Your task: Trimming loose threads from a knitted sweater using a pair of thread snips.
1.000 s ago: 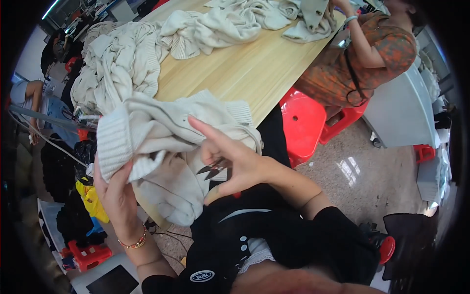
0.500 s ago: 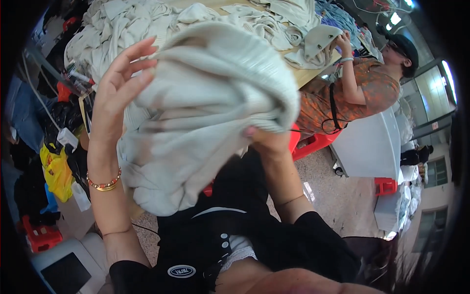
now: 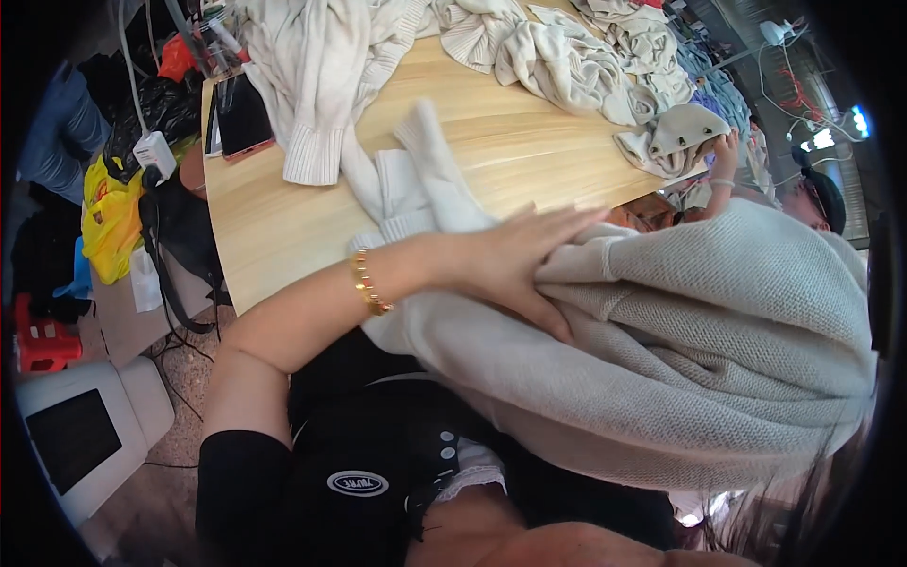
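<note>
A beige knit sweater (image 3: 718,350) spreads in deep folds over my right side, bulging toward the right of the view. My left hand (image 3: 515,260), with a bracelet at the wrist, lies across it with fingers stretched and thumb apart, pressing on the knit without closing on it. Sleeve-like knit parts (image 3: 435,170) trail from under my left wrist onto the wooden table (image 3: 283,227). My right hand and forearm are hidden behind the sweater, so what that hand does cannot be seen.
Several similar knit garments (image 3: 567,71) lie heaped along the table's far side. A dark phone (image 3: 243,113) rests at its left edge. Far right, a co-worker's hand (image 3: 725,156) touches a buttoned garment (image 3: 685,128). A yellow bag (image 3: 113,222) and red stool (image 3: 42,340) are at left.
The sweater has moved from in front of me to the right and now hangs wider. My left hand has crossed rightward onto it. My right hand has gone out of sight; more tabletop shows.
</note>
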`<action>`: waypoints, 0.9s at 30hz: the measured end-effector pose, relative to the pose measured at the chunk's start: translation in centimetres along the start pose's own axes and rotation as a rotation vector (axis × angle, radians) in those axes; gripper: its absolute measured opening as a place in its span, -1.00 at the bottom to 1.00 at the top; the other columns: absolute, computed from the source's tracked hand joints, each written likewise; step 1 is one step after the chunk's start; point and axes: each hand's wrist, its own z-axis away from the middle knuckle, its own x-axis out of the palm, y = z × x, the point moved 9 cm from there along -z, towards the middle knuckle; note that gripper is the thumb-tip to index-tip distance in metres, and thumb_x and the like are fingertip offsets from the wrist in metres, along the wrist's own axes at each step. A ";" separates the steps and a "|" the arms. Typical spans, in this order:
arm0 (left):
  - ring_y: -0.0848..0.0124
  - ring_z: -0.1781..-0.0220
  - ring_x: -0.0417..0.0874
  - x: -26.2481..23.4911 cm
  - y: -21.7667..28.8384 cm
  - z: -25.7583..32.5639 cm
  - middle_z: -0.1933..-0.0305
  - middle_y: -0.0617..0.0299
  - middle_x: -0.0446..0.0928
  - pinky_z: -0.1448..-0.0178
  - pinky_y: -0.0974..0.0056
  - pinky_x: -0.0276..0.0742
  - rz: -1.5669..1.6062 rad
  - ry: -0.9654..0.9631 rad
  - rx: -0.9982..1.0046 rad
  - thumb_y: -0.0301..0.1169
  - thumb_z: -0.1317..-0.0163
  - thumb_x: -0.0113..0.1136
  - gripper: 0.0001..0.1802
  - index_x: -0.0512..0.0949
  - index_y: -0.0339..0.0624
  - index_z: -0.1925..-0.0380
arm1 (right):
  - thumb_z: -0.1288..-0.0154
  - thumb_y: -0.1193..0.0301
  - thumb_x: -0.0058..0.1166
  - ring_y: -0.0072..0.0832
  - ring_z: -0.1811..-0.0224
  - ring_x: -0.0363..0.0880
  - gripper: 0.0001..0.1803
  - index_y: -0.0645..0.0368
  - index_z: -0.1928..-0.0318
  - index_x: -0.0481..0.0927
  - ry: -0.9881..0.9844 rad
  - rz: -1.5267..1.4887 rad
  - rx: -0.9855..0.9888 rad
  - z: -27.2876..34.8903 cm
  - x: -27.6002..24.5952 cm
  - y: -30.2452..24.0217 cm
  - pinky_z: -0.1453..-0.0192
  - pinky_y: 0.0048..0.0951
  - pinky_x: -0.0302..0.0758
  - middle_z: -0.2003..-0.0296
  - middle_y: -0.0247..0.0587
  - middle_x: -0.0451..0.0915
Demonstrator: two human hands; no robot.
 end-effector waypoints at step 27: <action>0.15 0.08 0.65 -11.8 -1.9 -16.9 0.04 -0.10 0.57 -0.03 -0.08 0.53 0.798 -0.326 -0.505 -0.24 -0.39 0.09 -0.65 0.54 -0.23 -0.03 | -0.47 0.31 0.07 -0.82 0.73 0.02 -0.64 0.32 -0.10 0.60 0.310 0.102 0.691 -3.0 -14.5 25.9 0.65 -0.61 -0.11 0.68 -0.67 0.18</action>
